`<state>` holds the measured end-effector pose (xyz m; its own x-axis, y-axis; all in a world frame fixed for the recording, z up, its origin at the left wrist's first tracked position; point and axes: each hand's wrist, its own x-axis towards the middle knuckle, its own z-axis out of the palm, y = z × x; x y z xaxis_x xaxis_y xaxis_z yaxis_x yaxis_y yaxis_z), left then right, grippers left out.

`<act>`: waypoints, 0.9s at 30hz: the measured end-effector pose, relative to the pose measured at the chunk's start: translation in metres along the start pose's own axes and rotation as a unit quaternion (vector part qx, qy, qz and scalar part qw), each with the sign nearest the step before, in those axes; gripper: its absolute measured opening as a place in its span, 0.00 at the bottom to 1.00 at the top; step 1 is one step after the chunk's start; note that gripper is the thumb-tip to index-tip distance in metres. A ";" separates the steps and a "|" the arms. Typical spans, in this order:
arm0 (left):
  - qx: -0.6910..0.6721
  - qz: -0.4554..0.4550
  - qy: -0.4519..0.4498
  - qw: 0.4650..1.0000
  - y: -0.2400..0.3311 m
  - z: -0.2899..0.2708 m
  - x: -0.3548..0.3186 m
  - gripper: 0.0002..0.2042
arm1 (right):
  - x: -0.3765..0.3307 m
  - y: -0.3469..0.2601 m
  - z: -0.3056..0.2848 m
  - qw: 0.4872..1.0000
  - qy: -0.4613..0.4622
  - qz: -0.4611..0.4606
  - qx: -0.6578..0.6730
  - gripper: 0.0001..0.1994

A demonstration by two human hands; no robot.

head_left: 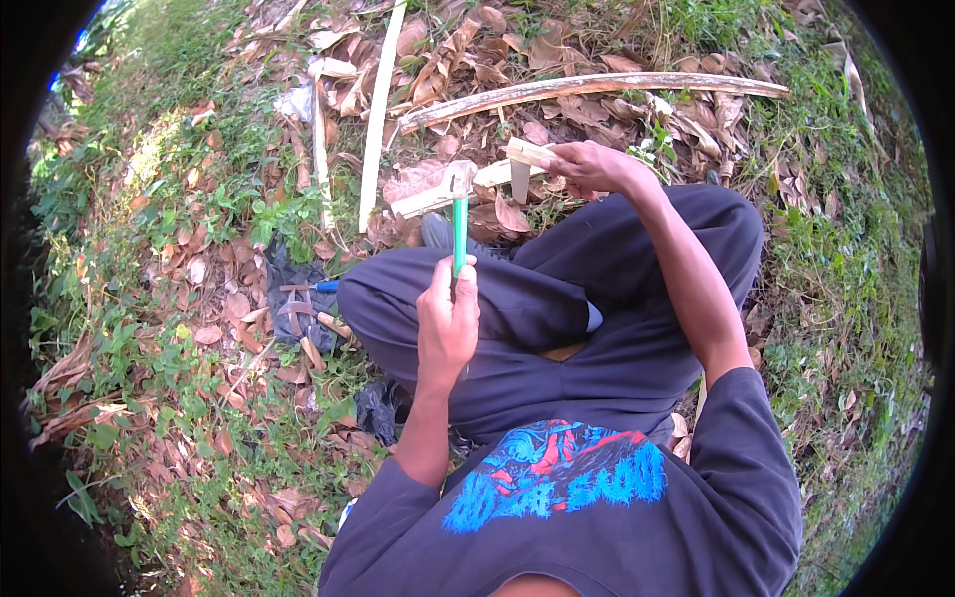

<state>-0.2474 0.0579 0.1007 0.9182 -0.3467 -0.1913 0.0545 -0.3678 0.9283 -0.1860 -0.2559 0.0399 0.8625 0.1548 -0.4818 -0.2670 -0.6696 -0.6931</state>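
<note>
- Plainly, the left hand (pixel 447 320) had its grip clamped on the green handle (pixel 460 234) of a hammer, held upright; the metal hammer head (pixel 459 179) sat straight above that grip, its exact shape hard to make out against the pale wood behind.
- Up and to the right of that grip, the right hand (pixel 595 166) was closed on one end of a pale wooden piece (pixel 468 185); a short cross-bit of wood (pixel 524 165) hung beside the fingers, and how the two were joined could not be told.
- Whether the hammer head touched the wooden piece or stood just in front of it could not be told.
- Below both grips lay the person's crossed legs in dark trousers (pixel 557 298), hiding the ground beneath.
- Left of the left grip, a dark cloth (pixel 288 274) on the leaf litter carried small tools (pixel 308 318), too small and shadowed to identify.
- Beyond the right grip, a long curved pale stick (pixel 597 88) lay on dry leaves, and a thin pale strip (pixel 378 114) ran past the frame's top.
</note>
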 end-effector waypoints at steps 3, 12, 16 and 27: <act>0.101 0.073 -0.008 0.992 -0.006 0.011 0.008 0.15 | -0.003 -0.001 0.017 0.990 0.111 -0.044 -0.076 0.25; 0.105 0.145 0.033 0.983 0.033 0.019 0.019 0.13 | -0.013 -0.023 0.015 0.988 0.088 -0.072 -0.101 0.29; 0.241 0.102 -0.028 0.965 0.027 0.018 0.027 0.14 | -0.013 -0.021 0.012 0.984 0.082 -0.099 -0.122 0.29; 0.318 0.179 -0.056 0.929 0.031 0.010 0.040 0.09 | 0.016 0.000 0.024 0.975 0.089 -0.149 -0.141 0.27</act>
<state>-0.2126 0.0238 0.1188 0.7842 -0.6198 0.0277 -0.5221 -0.6351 0.5692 -0.1829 -0.2356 0.0196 0.9515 0.2610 -0.1630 0.1138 -0.7905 -0.6017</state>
